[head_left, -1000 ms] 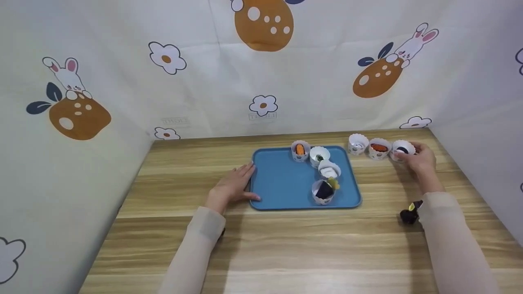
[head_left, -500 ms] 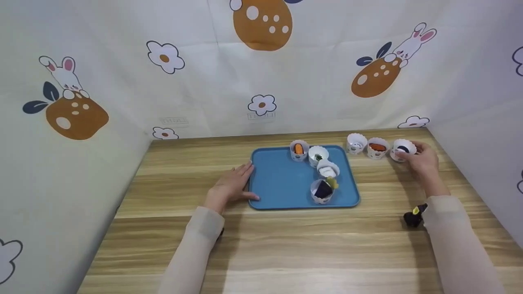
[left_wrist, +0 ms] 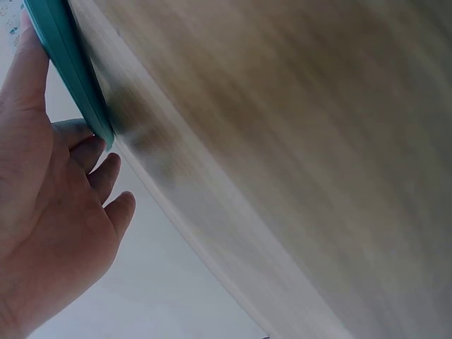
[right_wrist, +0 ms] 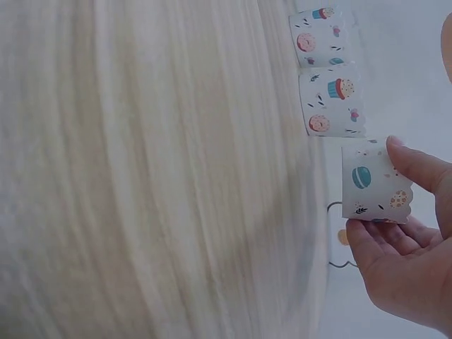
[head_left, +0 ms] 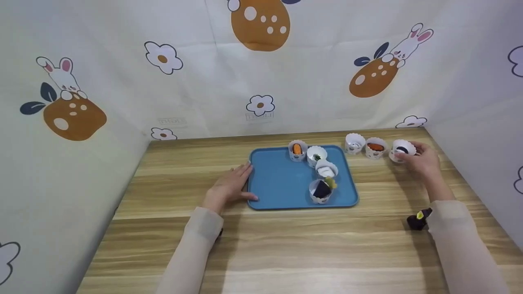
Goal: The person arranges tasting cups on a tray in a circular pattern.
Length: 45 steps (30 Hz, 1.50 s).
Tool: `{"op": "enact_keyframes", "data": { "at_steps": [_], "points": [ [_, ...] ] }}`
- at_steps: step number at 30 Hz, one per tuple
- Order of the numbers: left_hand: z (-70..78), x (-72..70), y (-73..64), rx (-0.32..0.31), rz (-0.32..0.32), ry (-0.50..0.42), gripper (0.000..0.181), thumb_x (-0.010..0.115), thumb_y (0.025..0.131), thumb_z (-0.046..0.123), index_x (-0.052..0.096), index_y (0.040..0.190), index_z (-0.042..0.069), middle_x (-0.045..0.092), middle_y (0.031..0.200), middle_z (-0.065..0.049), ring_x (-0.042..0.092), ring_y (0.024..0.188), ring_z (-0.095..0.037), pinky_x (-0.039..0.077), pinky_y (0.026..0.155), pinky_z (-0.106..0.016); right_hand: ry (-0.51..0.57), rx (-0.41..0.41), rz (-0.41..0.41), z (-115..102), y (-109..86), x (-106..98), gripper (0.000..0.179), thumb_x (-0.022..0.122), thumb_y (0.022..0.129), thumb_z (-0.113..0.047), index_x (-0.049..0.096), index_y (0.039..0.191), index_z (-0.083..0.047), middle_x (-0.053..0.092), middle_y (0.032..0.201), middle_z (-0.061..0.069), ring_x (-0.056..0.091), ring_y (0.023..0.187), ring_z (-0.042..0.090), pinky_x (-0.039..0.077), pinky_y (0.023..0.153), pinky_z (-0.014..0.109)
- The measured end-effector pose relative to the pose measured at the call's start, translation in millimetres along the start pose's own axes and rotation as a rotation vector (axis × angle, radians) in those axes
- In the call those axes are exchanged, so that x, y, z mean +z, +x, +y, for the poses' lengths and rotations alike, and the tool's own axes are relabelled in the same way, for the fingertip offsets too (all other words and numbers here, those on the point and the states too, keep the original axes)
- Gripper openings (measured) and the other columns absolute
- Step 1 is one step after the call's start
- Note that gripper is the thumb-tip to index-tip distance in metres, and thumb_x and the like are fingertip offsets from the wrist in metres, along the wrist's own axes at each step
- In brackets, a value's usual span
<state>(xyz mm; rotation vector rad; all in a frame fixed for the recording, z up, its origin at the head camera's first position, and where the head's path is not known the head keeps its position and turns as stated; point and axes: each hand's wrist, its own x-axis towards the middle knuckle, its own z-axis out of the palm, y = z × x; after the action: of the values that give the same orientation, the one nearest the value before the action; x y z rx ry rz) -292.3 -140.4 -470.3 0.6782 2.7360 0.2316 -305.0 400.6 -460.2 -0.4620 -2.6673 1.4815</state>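
Note:
My right hand [head_left: 425,161] pinches a white paper baking cup [head_left: 402,151] between thumb and fingers; something dark and white lies inside. In the right wrist view this cup [right_wrist: 378,180], printed with sweets, looks slightly raised off the table and apart from its neighbour. My left hand [head_left: 231,185] rests along the left edge of a blue tray [head_left: 273,175], fingers extended, thumb over the rim. Several baking cups stand on the tray's right half: one with an orange piece [head_left: 298,150], one with a green bit, one with white pieces [head_left: 326,170], one with a dark wedge [head_left: 322,190].
Two more baking cups stand behind the tray's right side, one with a reddish-brown piece [head_left: 375,147], the other with something white [head_left: 354,143]. A black object with a yellow mark [head_left: 419,219] shows by the right sleeve. Patterned cloth [head_left: 212,81] borders the wooden table [head_left: 310,249].
The gripped cup has shifted slightly rightward, away from the reddish-brown piece's cup. My left hand and the tray keep their places relative to each other. The head view has drifted a little.

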Motion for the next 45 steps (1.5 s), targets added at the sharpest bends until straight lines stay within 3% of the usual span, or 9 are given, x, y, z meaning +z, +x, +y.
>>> {"op": "enact_keyframes", "data": {
  "at_steps": [4, 11, 26, 28, 31, 35, 38, 41, 45],
  "points": [
    [-0.3, 0.0, 0.2, 0.011, -0.003, -0.013, 0.103, 0.068, 0.088, 0.056, 0.015, 0.159, 0.003, 0.007, 0.169, -0.015, 0.011, 0.156, -0.032, 0.013, 0.128, -0.049, -0.003, -0.014, -0.002, -1.6, -2.7, -0.9, 0.079, 0.069, 0.094, -0.029, 0.029, 0.153, 0.005, 0.033, 0.157, 0.028, 0.034, 0.144, 0.042, 0.037, 0.117, 0.045],
    [-1.2, 0.1, 0.2, 0.007, -0.003, -0.024, 0.103, 0.068, 0.088, 0.055, 0.014, 0.160, 0.003, 0.006, 0.169, -0.013, 0.010, 0.157, -0.031, 0.012, 0.129, -0.047, 0.044, -0.043, -0.008, -6.5, -8.8, 0.2, 0.076, 0.071, 0.093, -0.024, 0.032, 0.151, 0.008, 0.039, 0.152, 0.031, 0.045, 0.134, 0.032, 0.043, 0.081, 0.003],
    [0.3, -0.4, 0.0, 0.016, 0.003, -0.032, 0.103, 0.069, 0.088, 0.054, 0.016, 0.159, 0.003, 0.008, 0.169, -0.015, 0.011, 0.157, -0.031, 0.012, 0.128, -0.048, 0.025, -0.090, -0.076, -20.2, -22.7, 1.0, 0.081, 0.070, 0.094, -0.030, 0.028, 0.153, 0.006, 0.034, 0.155, 0.032, 0.039, 0.139, 0.042, 0.040, 0.078, 0.001],
    [0.1, -0.3, 0.0, 0.015, 0.003, -0.035, 0.102, 0.069, 0.088, 0.054, 0.016, 0.159, 0.003, 0.008, 0.169, -0.015, 0.011, 0.156, -0.031, 0.012, 0.128, -0.048, 0.025, -0.104, -0.082, -22.3, -24.7, 2.2, 0.081, 0.070, 0.094, -0.029, 0.028, 0.153, 0.007, 0.035, 0.155, 0.032, 0.043, 0.134, 0.037, 0.040, 0.078, 0.001],
    [0.2, -0.5, -0.4, 0.011, -0.002, -0.034, 0.103, 0.069, 0.088, 0.054, 0.014, 0.160, 0.003, 0.007, 0.169, -0.014, 0.010, 0.157, -0.030, 0.012, 0.129, -0.047, 0.033, -0.134, -0.087, -26.7, -28.8, 4.2, 0.078, 0.070, 0.094, -0.027, 0.031, 0.151, 0.008, 0.037, 0.153, 0.032, 0.057, 0.114, 0.012, 0.042, 0.078, 0.001],
    [1.0, -1.3, -1.4, 0.010, 0.005, -0.029, 0.104, 0.069, 0.087, 0.054, 0.015, 0.159, 0.003, 0.008, 0.169, -0.013, 0.011, 0.157, -0.030, 0.013, 0.128, -0.048, 0.044, -0.160, -0.101, -33.7, -34.2, 7.6, 0.076, 0.071, 0.093, -0.026, 0.033, 0.149, 0.009, 0.040, 0.151, 0.031, 0.050, 0.098, -0.009, 0.044, 0.079, 0.001],
    [1.2, -1.4, -1.4, 0.009, 0.009, -0.031, 0.103, 0.070, 0.088, 0.053, 0.015, 0.159, 0.003, 0.009, 0.169, -0.014, 0.012, 0.156, -0.031, 0.013, 0.128, -0.049, 0.038, -0.152, -0.123, -39.6, -37.3, 9.6, 0.080, 0.071, 0.093, -0.029, 0.030, 0.152, 0.007, 0.037, 0.155, 0.030, 0.056, 0.116, 0.011, 0.043, 0.079, 0.000],
    [1.1, -0.8, -0.9, 0.003, 0.003, -0.023, 0.104, 0.069, 0.088, 0.055, 0.014, 0.160, 0.004, 0.008, 0.169, -0.013, 0.011, 0.157, -0.030, 0.012, 0.129, -0.048, 0.037, -0.155, -0.139, -44.5, -39.6, 11.5, 0.081, 0.071, 0.093, -0.030, 0.029, 0.153, 0.006, 0.035, 0.156, 0.029, 0.047, 0.134, 0.034, 0.043, 0.079, 0.000],
    [0.2, 0.3, -0.1, 0.005, 0.002, -0.020, 0.104, 0.068, 0.088, 0.056, 0.014, 0.160, 0.005, 0.008, 0.169, -0.012, 0.011, 0.157, -0.030, 0.012, 0.129, -0.048, 0.043, -0.171, -0.156, -49.1, -41.9, 14.3, 0.081, 0.070, 0.094, -0.030, 0.028, 0.153, 0.006, 0.035, 0.156, 0.029, 0.044, 0.136, 0.037, 0.043, 0.080, 0.000]
  ]
}}
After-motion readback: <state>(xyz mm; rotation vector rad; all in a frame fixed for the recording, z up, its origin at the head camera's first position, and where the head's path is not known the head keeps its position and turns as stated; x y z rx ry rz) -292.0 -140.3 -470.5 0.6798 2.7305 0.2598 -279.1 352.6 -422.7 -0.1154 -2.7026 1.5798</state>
